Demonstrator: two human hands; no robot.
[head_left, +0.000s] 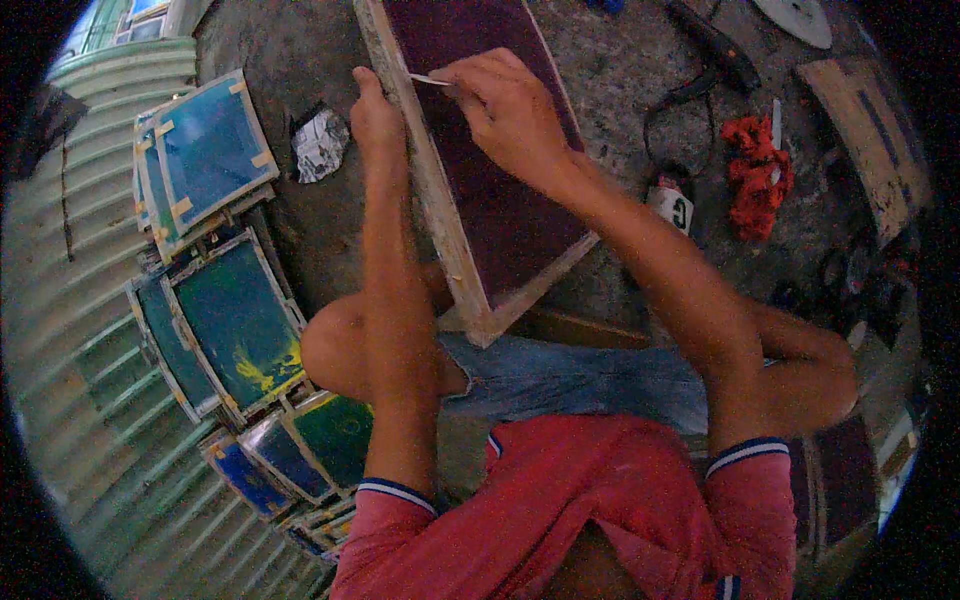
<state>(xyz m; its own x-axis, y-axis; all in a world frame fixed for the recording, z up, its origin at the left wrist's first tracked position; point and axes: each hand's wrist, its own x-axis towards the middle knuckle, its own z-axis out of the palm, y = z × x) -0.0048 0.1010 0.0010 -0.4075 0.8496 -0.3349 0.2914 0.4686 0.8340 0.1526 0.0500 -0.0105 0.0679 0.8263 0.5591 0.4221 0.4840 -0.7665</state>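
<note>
A wooden screen frame (437, 200) with dark maroon mesh (520, 215) leans across my lap, tilted, its near corner by my jeans. My left hand (378, 118) grips the frame's left rail from outside, thumb upward, its other fingers mostly hidden by the wood. Over the mesh, my right hand (510, 115) pinches a thin, pale, narrow strip (430, 80). The strip's tip reaches the inner edge of the left rail; whether it touches the wood or the mesh I cannot tell.
Several blue and green screen frames (240, 320) lean against corrugated metal (85, 400) at left. Crumpled foil (320, 145) lies beyond my left knee. On the right are a dark corded tool (725, 55), a labelled container (672, 205), a red cloth (750, 190) and a wooden board (865, 150).
</note>
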